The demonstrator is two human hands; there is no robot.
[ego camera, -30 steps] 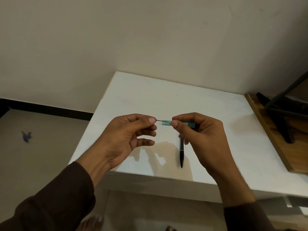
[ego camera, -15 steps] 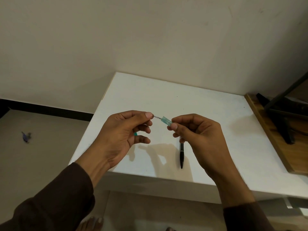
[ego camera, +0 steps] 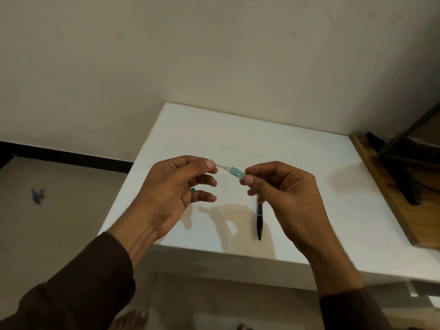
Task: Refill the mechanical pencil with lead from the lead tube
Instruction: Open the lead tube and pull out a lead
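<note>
Left hand (ego camera: pixel 173 194) pinches thin leads (ego camera: pixel 222 167) between thumb and forefinger, other fingers loosely curled; right hand (ego camera: pixel 283 194) pinches the teal lead tube (ego camera: pixel 237 173). Both hover above the white table (ego camera: pixel 297 163); the black mechanical pencil (ego camera: pixel 259 221) lies near its front edge, under the right hand.

We see black mechanical pencil (ego camera: pixel 259 220) flat on white tabletop (ego camera: pixel 297 167), tip toward us; small teal lead tube (ego camera: pixel 237 172) tilted above it, thin leads (ego camera: pixel 223 167) protruding left.

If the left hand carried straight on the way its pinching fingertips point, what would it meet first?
The left hand, pinching leads, points right toward the teal lead tube in the right hand. It would probably meet the tube's open end first; depth is uncertain.
</note>
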